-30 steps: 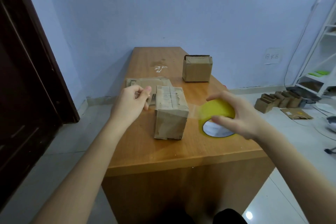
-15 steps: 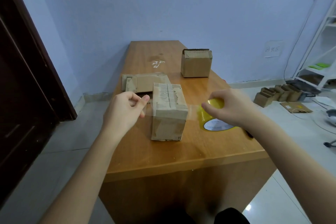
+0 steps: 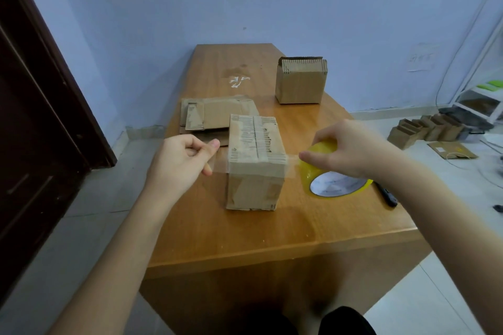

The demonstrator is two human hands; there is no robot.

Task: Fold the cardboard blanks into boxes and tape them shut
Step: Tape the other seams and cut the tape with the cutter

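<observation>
Tape strip (image 3: 217,164) now lower, lying across box (image 3: 255,160) near edge; left hand (image 3: 182,160) pinches free end, right hand (image 3: 345,148) grips roll (image 3: 318,168). Cardboard light (probably slides), film clingy.

Flat blanks (image 3: 215,115) lie behind the box (image 3: 254,163), tape roll (image 3: 330,179) right.

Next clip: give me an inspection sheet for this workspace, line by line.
Surface: wooden table, glossy, with a pale smear near the far end.
Job's things: folded box upright in the middle; clear tape strip stretched across its top; yellow tape roll; flat blanks behind; second box far right.
Clutter: black pen by the roll.
Grippers: left hand pinches the tape end; right hand grips the roll.
Cables: white cable on the right wall.
Surroundings: dark door; floor boxes; white shelf.
</observation>
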